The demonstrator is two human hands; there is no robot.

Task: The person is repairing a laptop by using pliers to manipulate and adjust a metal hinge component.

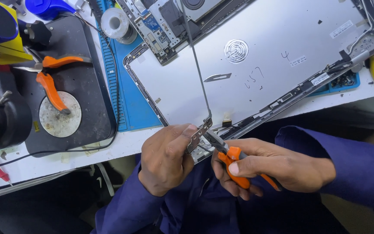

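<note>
White workbench [87, 151], left hand [165, 158] pinching metal hinge bracket [198, 134], right hand [260, 167] curled around orange-handled pliers [232, 158]

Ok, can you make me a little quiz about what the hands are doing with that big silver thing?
1. True or false: the right hand holds orange-handled pliers.
2. What does the left hand pinch: A a small metal hinge bracket, B a solder spool, C a yellow cable?
3. Fill in: a loose scalpel blade lies on the silver laptop ____.

Key: 1 true; 2 A; 3 lid.
</note>
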